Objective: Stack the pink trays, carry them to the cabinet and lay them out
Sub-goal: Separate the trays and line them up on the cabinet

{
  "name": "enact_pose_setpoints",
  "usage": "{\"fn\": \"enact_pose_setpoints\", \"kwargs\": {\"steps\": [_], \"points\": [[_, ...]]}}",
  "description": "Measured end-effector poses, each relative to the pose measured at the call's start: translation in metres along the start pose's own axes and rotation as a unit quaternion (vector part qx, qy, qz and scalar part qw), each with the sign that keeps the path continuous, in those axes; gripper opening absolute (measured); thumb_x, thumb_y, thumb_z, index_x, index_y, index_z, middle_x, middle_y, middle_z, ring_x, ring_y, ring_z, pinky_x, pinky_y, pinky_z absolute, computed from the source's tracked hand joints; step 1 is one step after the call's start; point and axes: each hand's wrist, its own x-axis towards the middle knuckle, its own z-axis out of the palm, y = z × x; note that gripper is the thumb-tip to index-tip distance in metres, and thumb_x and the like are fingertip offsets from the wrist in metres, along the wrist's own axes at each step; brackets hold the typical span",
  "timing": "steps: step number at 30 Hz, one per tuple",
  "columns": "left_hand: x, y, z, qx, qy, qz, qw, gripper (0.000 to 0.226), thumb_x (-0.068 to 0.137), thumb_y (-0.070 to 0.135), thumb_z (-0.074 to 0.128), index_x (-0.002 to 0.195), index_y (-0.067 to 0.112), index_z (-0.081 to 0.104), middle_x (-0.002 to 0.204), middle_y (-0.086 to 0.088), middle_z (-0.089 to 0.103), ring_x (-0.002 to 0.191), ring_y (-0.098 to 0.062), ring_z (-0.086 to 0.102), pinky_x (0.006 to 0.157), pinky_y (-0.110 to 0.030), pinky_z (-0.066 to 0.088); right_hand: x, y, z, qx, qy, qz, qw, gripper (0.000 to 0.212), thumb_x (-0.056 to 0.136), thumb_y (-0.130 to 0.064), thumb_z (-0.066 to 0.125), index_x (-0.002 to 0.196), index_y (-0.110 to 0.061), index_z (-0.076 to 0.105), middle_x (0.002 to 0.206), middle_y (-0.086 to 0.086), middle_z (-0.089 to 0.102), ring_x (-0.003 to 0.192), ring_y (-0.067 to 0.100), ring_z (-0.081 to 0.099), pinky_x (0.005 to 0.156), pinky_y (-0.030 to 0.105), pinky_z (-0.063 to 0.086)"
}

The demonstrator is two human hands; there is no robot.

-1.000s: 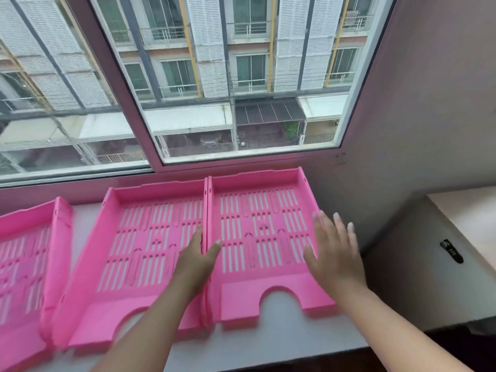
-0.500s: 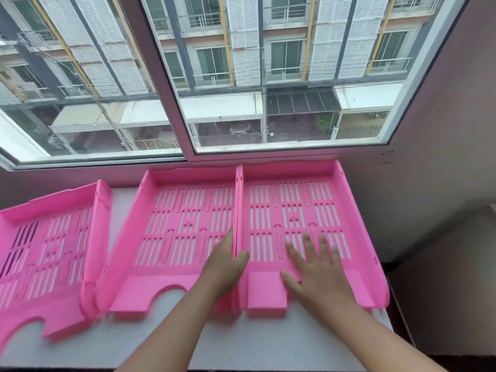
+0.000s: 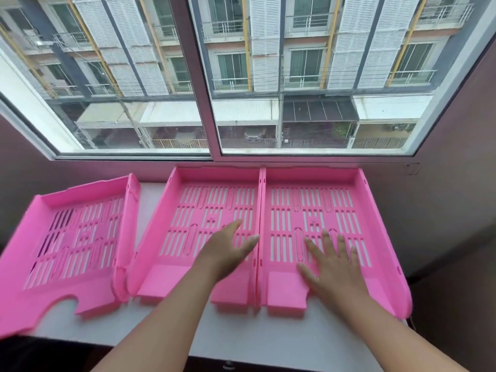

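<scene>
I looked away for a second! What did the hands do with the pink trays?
The right hand slid from the right tray's outer wall onto its slotted floor. The left hand stayed over the middle tray. All three trays remain unstacked.

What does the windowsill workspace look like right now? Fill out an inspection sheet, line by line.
Surface: white windowsill ledge, bare along the front edge.
Job's things: three pink trays lie flat, none stacked. The left tray sits angled and apart; the middle tray and the right tray stand side by side, walls touching.
Clutter: nothing seen.
Grippers: left hand open over the middle tray's right side, thumb at the shared wall; right hand flat, fingers spread, on the right tray's floor. Neither grips anything.
Cables: nothing seen.
Surroundings: sliding window behind the trays, apartment buildings outside; pinkish wall to the right.
</scene>
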Motion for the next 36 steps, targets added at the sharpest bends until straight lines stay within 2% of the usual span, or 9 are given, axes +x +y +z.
{"fn": "enact_pose_setpoints", "kwargs": {"steps": [3,8,10,14,19,24,27,31,36], "points": [[-0.003,-0.019,-0.029,0.027,0.058,0.008,0.998,0.066,0.089,0.052,0.054,0.144,0.017,0.041,0.149,-0.004,0.046,0.134,-0.021,0.044,0.109,-0.041,0.037,0.01,-0.015,-0.01,0.03,0.029,0.006,0.999,0.071,0.089,-0.067,0.023,0.152,-0.037,0.014,0.164,0.006,0.001,0.149,0.032,-0.002,0.119,0.055,0.004],[-0.014,-0.07,-0.081,0.08,0.136,-0.013,0.987,0.058,0.089,0.043,0.056,0.14,0.017,0.046,0.143,-0.007,0.051,0.13,-0.022,0.047,0.105,-0.042,0.04,0.022,-0.081,-0.035,0.056,0.1,-0.065,0.991,0.07,0.088,-0.062,0.026,0.149,-0.027,0.03,0.16,0.008,0.023,0.148,0.026,0.015,0.119,0.05,0.009],[-0.019,-0.094,-0.099,0.095,0.175,-0.023,0.98,0.055,0.089,0.039,0.056,0.138,0.015,0.048,0.14,-0.007,0.052,0.13,-0.023,0.045,0.105,-0.042,0.038,0.026,-0.114,-0.04,0.044,0.117,-0.094,0.988,0.074,0.084,-0.062,0.023,0.148,-0.026,0.032,0.159,0.008,0.025,0.147,0.026,0.018,0.119,0.049,0.01],[-0.026,-0.143,-0.129,0.091,0.21,-0.058,0.972,0.054,0.091,0.039,0.051,0.139,0.015,0.045,0.143,-0.007,0.049,0.134,-0.024,0.04,0.109,-0.046,0.035,0.031,-0.176,-0.03,0.03,0.102,-0.12,0.987,0.065,0.092,-0.054,0.036,0.151,-0.029,0.025,0.161,0.006,0.02,0.149,0.025,0.012,0.12,0.048,0.006],[-0.034,-0.21,-0.142,0.011,0.118,-0.102,0.988,0.07,0.09,0.061,0.034,0.15,0.025,0.028,0.156,-0.003,0.033,0.142,-0.025,0.03,0.115,-0.053,0.027,0.03,-0.229,0.005,0.014,0.044,-0.06,0.997,0.065,0.091,-0.056,0.034,0.151,-0.037,0.019,0.162,0.008,0.014,0.149,0.03,0.008,0.12,0.052,0.008],[-0.019,-0.237,-0.141,0.069,0.048,-0.064,0.994,0.072,0.089,0.068,0.019,0.152,0.034,0.019,0.161,-0.007,0.015,0.149,-0.034,0.007,0.119,-0.054,0.005,0.03,-0.248,0.034,0.007,0.01,0.005,1.0,0.066,0.091,-0.058,0.032,0.151,-0.04,0.015,0.164,0.005,0.0,0.149,0.032,-0.002,0.119,0.054,0.002],[-0.008,-0.244,-0.143,0.079,0.027,-0.044,0.996,0.081,0.082,0.077,0.013,0.152,0.037,0.017,0.162,-0.008,0.012,0.148,-0.037,0.006,0.119,-0.057,0.008,0.029,-0.253,0.043,-0.013,0.01,0.019,1.0,0.068,0.092,-0.06,0.026,0.152,-0.038,0.004,0.163,0.005,-0.01,0.149,0.031,-0.01,0.119,0.054,-0.002],[0.004,-0.244,-0.145,0.095,-0.004,-0.008,0.995,0.075,0.086,0.074,0.017,0.151,0.038,0.015,0.162,-0.006,0.01,0.149,-0.035,0.005,0.117,-0.053,0.003,0.028,-0.254,0.052,-0.034,0.017,0.023,0.999,0.071,0.089,-0.065,0.014,0.152,-0.039,-0.004,0.162,0.003,-0.017,0.148,0.029,-0.017,0.118,0.055,-0.003],[0.028,-0.234,-0.136,0.092,-0.033,0.047,0.994,0.085,0.078,0.078,-0.002,0.151,0.036,0.011,0.163,-0.007,0.008,0.15,-0.029,-0.001,0.12,-0.05,-0.003,0.03,-0.256,0.055,-0.032,0.019,0.024,0.999,0.079,0.078,-0.068,-0.001,0.151,-0.039,-0.008,0.161,0.003,-0.02,0.147,0.028,-0.02,0.117,0.055,-0.008]]}}
